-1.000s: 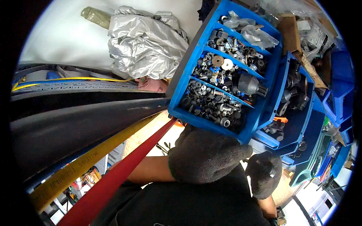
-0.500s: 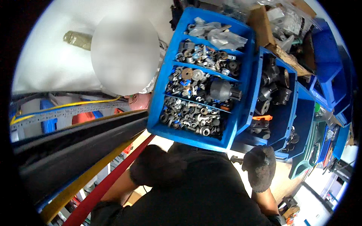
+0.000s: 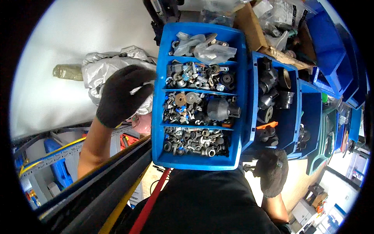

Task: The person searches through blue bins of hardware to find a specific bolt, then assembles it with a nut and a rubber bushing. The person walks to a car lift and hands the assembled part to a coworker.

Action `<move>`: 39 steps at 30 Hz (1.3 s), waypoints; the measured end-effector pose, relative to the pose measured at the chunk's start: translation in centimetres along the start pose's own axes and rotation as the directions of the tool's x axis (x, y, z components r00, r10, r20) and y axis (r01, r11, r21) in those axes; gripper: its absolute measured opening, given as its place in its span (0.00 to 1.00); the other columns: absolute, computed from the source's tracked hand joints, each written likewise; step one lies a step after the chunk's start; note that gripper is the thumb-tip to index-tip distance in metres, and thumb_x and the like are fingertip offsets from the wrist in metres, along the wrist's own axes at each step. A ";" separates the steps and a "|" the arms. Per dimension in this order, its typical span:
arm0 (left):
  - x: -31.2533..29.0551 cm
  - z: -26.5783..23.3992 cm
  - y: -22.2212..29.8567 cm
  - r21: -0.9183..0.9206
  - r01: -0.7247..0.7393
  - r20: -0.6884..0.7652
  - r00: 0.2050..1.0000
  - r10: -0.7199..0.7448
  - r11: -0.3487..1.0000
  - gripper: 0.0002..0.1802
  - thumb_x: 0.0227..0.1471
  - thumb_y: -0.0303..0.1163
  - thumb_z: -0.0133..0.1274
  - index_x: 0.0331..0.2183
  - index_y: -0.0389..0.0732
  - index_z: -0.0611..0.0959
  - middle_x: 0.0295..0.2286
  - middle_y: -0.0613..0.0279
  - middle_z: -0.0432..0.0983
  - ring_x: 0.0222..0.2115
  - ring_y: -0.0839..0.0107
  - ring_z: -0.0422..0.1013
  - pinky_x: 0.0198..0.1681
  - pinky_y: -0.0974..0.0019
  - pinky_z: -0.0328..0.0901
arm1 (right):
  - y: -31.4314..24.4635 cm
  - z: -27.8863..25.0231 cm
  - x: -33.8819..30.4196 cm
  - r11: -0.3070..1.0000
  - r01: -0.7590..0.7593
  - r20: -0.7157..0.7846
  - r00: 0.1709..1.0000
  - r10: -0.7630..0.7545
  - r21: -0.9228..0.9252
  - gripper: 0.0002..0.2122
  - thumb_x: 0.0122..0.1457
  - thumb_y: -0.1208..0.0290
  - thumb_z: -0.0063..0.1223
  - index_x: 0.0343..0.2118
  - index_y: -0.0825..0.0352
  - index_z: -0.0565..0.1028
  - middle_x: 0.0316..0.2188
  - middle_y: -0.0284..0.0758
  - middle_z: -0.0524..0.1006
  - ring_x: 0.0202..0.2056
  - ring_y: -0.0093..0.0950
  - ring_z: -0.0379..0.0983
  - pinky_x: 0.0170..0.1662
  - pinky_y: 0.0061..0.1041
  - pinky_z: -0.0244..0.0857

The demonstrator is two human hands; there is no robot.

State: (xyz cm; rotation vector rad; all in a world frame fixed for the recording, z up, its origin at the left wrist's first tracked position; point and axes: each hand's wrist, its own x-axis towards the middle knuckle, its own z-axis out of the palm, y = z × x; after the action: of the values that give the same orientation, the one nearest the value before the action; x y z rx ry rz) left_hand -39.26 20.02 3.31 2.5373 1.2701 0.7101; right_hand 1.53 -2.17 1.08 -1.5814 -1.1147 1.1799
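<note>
A blue divided tray [image 3: 157, 117] full of small hardware sits in front of me. My left hand [image 3: 126, 95], in a dark knit glove, reaches up beside its left wall. The thumb and fingers are apart, with their tips at the tray's edge; whether they touch it I cannot tell. Lower right, my right hand [image 3: 272, 171], also gloved, is closed around a small dark fitting [image 3: 248, 167] that pokes out to the left. Nuts, bolts and washers [image 3: 191, 142] fill the tray's compartments. A black cup-shaped part [image 3: 218, 109] lies on them, and clear plastic bags [image 3: 214, 52] lie in the far compartment.
Right of the tray, a blue bin [image 3: 255, 78] holds black fittings. Beyond it are another blue bin [image 3: 311, 117], a green bin [image 3: 322, 144] and a cardboard box [image 3: 249, 23] of bagged parts. A dark rail [image 3: 97, 179] and red strip [image 3: 152, 202] run along the left.
My left hand has risen from near my lap to the tray's left side. My right hand stays low on the right with the dark fitting. The view has turned, so the tray appears straighter.
</note>
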 end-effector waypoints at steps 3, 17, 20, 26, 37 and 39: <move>4.9 0.9 0.9 0.185 -0.154 0.152 0.980 0.126 0.971 0.14 0.50 0.26 0.63 0.41 0.45 0.87 0.39 0.54 0.83 0.38 0.55 0.79 0.40 0.53 0.73 | -0.4 0.8 0.3 0.998 -0.015 -0.095 0.995 0.021 0.059 0.33 0.65 0.39 0.51 0.48 0.74 0.73 0.24 0.35 0.78 0.22 0.21 0.71 0.25 0.20 0.63; 10.6 3.5 1.8 0.155 -0.456 0.341 0.857 0.386 0.876 0.08 0.46 0.32 0.62 0.33 0.49 0.88 0.36 0.61 0.80 0.39 0.58 0.75 0.43 0.53 0.69 | -0.5 0.4 2.6 0.992 -0.127 -0.049 0.991 0.128 0.025 0.35 0.62 0.38 0.53 0.49 0.75 0.74 0.37 0.42 0.83 0.25 0.23 0.76 0.27 0.20 0.68; 11.0 3.4 1.0 0.205 -0.476 0.315 0.859 0.403 0.855 0.06 0.48 0.30 0.62 0.32 0.49 0.89 0.37 0.63 0.82 0.37 0.63 0.77 0.42 0.57 0.70 | -1.8 1.3 3.5 0.958 -0.248 -0.117 0.957 0.266 0.145 0.37 0.60 0.37 0.54 0.50 0.75 0.74 0.39 0.43 0.83 0.30 0.26 0.79 0.30 0.21 0.71; 10.8 3.0 0.7 -0.006 -0.425 0.304 0.862 0.407 0.905 0.06 0.48 0.34 0.59 0.30 0.47 0.88 0.40 0.59 0.82 0.42 0.60 0.77 0.47 0.54 0.69 | -1.1 0.4 3.4 0.970 -0.229 -0.003 0.973 0.230 0.075 0.36 0.61 0.40 0.54 0.55 0.75 0.74 0.48 0.45 0.82 0.42 0.28 0.80 0.45 0.23 0.73; 11.3 5.4 2.2 0.187 -0.568 0.423 0.783 0.457 0.801 0.11 0.49 0.40 0.62 0.37 0.55 0.90 0.50 0.62 0.77 0.52 0.61 0.71 0.51 0.51 0.65 | 0.2 0.4 3.3 0.986 -0.128 -0.003 0.992 0.129 0.105 0.33 0.62 0.44 0.57 0.53 0.75 0.73 0.53 0.49 0.78 0.49 0.37 0.78 0.50 0.31 0.75; 11.4 5.9 3.0 0.273 -0.566 0.431 0.795 0.428 0.778 0.11 0.49 0.41 0.62 0.37 0.56 0.90 0.48 0.62 0.78 0.52 0.61 0.72 0.51 0.52 0.65 | 0.3 0.6 3.2 0.981 -0.119 -0.032 0.992 0.125 0.156 0.33 0.61 0.44 0.58 0.53 0.75 0.72 0.53 0.50 0.78 0.50 0.38 0.78 0.50 0.33 0.75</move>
State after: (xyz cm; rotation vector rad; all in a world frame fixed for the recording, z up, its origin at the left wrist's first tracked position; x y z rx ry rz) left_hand -28.41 27.42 3.12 3.1962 0.6450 0.0523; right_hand 1.46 0.91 0.01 -1.5653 -0.8874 1.2761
